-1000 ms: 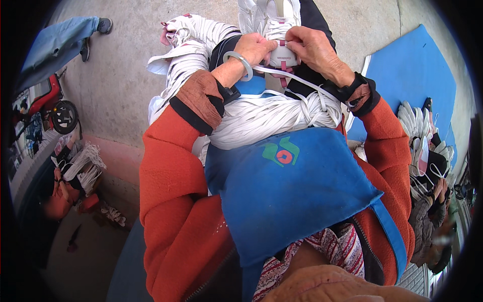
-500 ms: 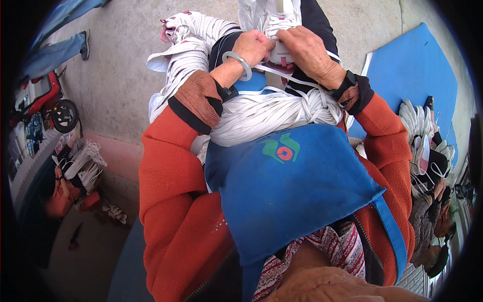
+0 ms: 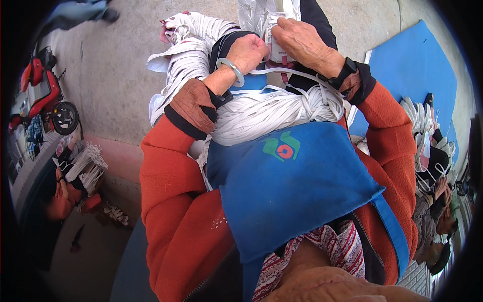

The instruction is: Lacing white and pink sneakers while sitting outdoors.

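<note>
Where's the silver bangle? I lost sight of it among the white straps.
Head view, upper middle: the silver bangle circles the left hand's wrist, above the white strap bundle.

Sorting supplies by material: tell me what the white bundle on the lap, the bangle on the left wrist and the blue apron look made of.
The white bundle of flat cords looks like matt woven elastic or cotton tape: thin, limp strands. The pale ring bangle seems polished jade or glass, being smooth and glossy. The blue bib apron looks like dull woven cloth, softly creased.

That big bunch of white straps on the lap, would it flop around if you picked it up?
Probably yes. The bundle of white straps sags over the lap in loose loops, so it looks floppy. One strand runs taut toward the right hand, so pieces may slip free. It likely won't roll.
</note>
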A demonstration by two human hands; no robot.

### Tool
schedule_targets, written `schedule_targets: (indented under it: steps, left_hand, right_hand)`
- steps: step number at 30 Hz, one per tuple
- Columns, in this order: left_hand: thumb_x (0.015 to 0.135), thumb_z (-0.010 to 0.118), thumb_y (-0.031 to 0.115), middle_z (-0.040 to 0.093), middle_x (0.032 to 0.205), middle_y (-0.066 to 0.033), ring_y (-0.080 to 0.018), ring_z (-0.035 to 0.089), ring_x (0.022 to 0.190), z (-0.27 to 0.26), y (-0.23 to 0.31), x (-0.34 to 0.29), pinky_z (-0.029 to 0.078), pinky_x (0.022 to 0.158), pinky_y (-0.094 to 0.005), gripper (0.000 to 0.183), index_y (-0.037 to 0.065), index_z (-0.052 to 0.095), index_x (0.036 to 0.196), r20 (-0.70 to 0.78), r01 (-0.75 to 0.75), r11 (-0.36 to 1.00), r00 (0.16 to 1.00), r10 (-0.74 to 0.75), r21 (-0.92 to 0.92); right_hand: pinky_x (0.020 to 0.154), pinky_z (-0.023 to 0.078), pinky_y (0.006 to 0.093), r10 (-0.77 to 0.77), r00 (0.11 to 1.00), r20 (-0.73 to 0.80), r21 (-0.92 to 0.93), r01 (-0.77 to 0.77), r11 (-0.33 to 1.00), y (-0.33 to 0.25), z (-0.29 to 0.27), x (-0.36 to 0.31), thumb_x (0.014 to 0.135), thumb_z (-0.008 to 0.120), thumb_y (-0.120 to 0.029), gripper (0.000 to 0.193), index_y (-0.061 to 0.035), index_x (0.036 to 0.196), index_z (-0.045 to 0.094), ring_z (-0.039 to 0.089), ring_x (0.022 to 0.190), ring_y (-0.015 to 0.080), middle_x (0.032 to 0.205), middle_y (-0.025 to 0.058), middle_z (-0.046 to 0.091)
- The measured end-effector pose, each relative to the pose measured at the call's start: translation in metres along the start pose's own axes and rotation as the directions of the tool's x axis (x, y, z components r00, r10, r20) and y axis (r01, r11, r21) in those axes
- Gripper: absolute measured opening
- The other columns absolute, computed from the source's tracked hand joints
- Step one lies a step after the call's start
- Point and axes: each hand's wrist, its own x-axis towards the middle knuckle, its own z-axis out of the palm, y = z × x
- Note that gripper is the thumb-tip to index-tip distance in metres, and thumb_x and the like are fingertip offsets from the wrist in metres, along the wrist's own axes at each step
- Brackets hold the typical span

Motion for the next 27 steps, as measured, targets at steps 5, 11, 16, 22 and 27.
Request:
schedule_targets:
  steps: [5,11,16,22,27]
  left_hand:
    - [0.078,0.059,0.023,0.052,0.068,0.003,-0.0046,0.047,0.057,0.002,-0.001,-0.001,0.043,0.045,-0.0194,0.018,0.006,0.056,0.08,0.039,-0.018,1.0,0.999,0.018,0.0]
    - [0.074,0.061,0.02,0.061,0.07,-0.0069,-0.0168,0.059,0.063,0.007,-0.003,-0.002,0.047,0.062,-0.0275,0.019,0.003,0.06,0.084,-0.023,-0.105,0.975,0.994,0.102,-0.197]
    - [0.074,0.063,0.02,0.062,0.08,-0.0139,-0.0292,0.061,0.08,0.01,-0.012,0.007,0.048,0.07,-0.0333,0.023,0.006,0.059,0.091,-0.091,-0.533,0.831,0.83,0.55,0.157]
    - [0.092,0.042,0.033,0.033,0.055,0.0046,-0.0052,0.025,0.039,-0.01,0.048,-0.024,0.024,0.033,-0.0201,0.029,0.01,0.042,0.074,0.126,0.072,0.564,0.99,0.058,-0.823]
    - [0.092,0.042,0.036,0.032,0.054,0.0043,-0.0062,0.028,0.041,-0.021,0.06,-0.049,0.025,0.036,-0.0216,0.032,0.014,0.038,0.069,0.16,0.068,0.346,0.957,0.243,-0.936]
  right_hand:
    - [0.07,0.048,0.0322,-0.088,0.996,0.025,-0.095,0.09,0.991,0.006,0.006,-0.003,0.075,0.058,-0.008,0.02,0.0,0.091,0.048,0.056,0.083,0.027,0.086,0.0141,0.05]
    - [0.065,0.049,0.0353,0.039,0.999,-0.023,0.343,-0.029,0.939,-0.01,-0.003,0.003,0.084,0.052,-0.015,0.016,-0.0032,0.093,0.045,0.056,0.078,0.0312,0.086,0.0149,0.047]
    - [0.061,0.048,0.0386,-0.108,0.988,-0.106,0.467,0.146,0.872,-0.033,-0.022,0.011,0.086,0.05,-0.017,0.018,-0.0038,0.094,0.042,0.054,0.072,0.0354,0.087,0.0159,0.045]
    - [0.069,0.048,0.0326,0.16,0.98,0.114,0.688,-0.194,0.699,-0.002,-0.051,-0.013,0.078,0.055,-0.019,0.028,-0.0018,0.098,0.049,0.057,0.088,0.0261,0.095,0.0187,0.054]
    - [0.082,0.043,0.0345,-0.156,0.973,0.169,0.943,-0.113,0.314,-0.042,-0.05,-0.023,0.089,0.049,-0.027,0.035,-0.0038,0.114,0.046,0.054,0.092,0.0206,0.1,0.0094,0.056]
